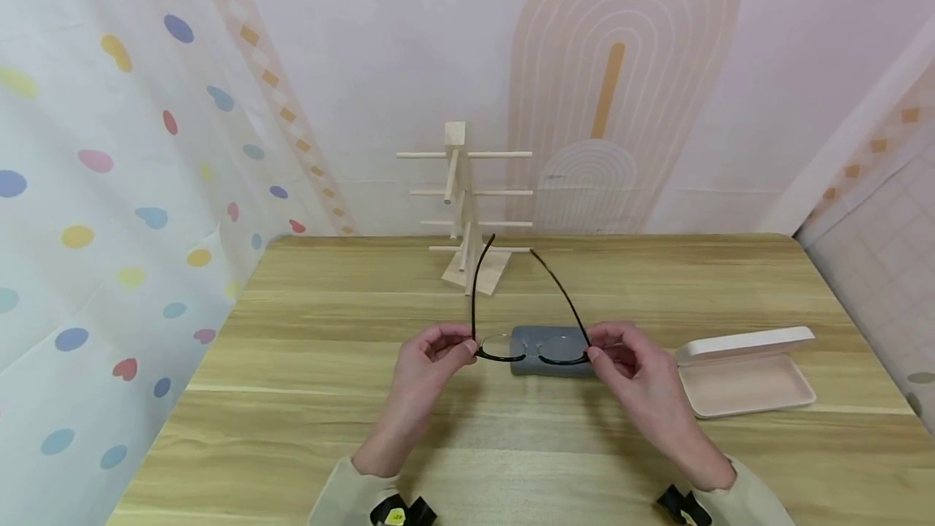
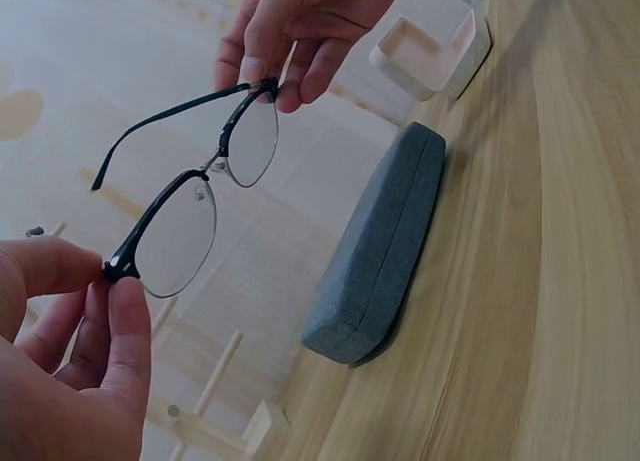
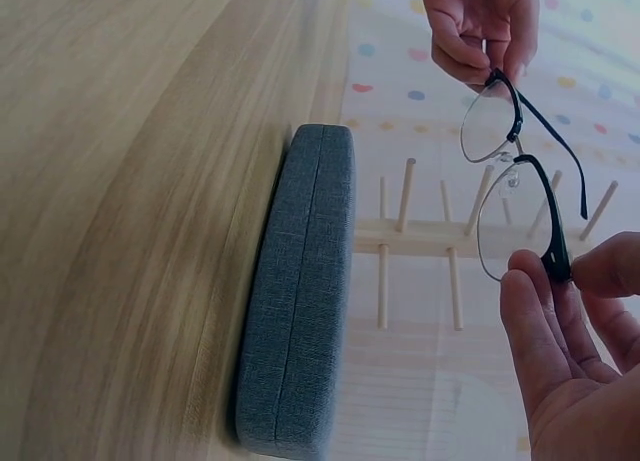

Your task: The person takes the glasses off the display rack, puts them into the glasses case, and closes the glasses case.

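A pair of eyeglasses [image 1: 564,361] with black browline rims and clear lenses hangs above the table, its temples unfolded and pointing away toward the back. My left hand [image 1: 429,372] pinches the left hinge corner between thumb and fingers. At the opposite corner my right hand [image 1: 643,380] pinches the frame the same way. Below and behind the lenses lies a closed grey-blue glasses case [image 2: 375,246], partly covered by the eyeglasses and right hand in the head view. In the right wrist view the case [image 3: 300,291] shows its fabric side and seam.
At the back stands a wooden rack [image 1: 455,136] with several pegs on a flat base. An open white case [image 1: 745,380] with a pinkish inside sits to the right. The wooden table [image 1: 307,396] meets a patterned curtain [image 1: 380,63] behind and on the left.
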